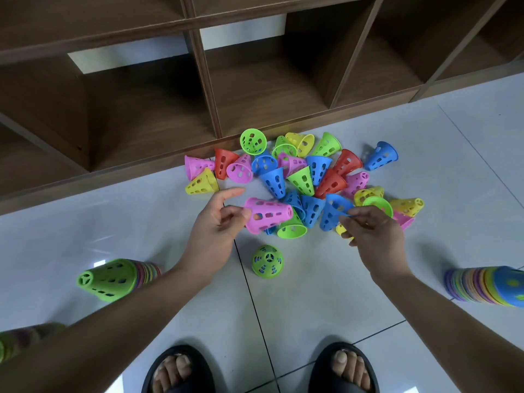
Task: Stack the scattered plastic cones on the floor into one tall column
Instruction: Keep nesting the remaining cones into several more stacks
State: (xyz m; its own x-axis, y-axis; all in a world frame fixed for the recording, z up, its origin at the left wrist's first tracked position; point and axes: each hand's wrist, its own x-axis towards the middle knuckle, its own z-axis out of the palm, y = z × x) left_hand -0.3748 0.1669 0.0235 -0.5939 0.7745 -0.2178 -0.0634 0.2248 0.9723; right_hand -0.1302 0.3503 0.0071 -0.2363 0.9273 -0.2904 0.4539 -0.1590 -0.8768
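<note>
Just now the left hand [215, 226] pinches the wide rim of a pink cone [269, 214] turned on its side, and the right hand [373, 232] pinches the rim of a blue cone [333, 212]. Beyond them, loose cones [300, 180] lie heaped on the tiled floor [425, 154] against a wooden shelf [255, 89]. A green cone [267, 261] stands alone, nearer the feet.

bright, even | glare on floor tiles [99, 263] | edges bowed, blurred

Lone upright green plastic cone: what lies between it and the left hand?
Head view: bare white floor tile with a dark grout line between green plastic cone and left hand.
</note>
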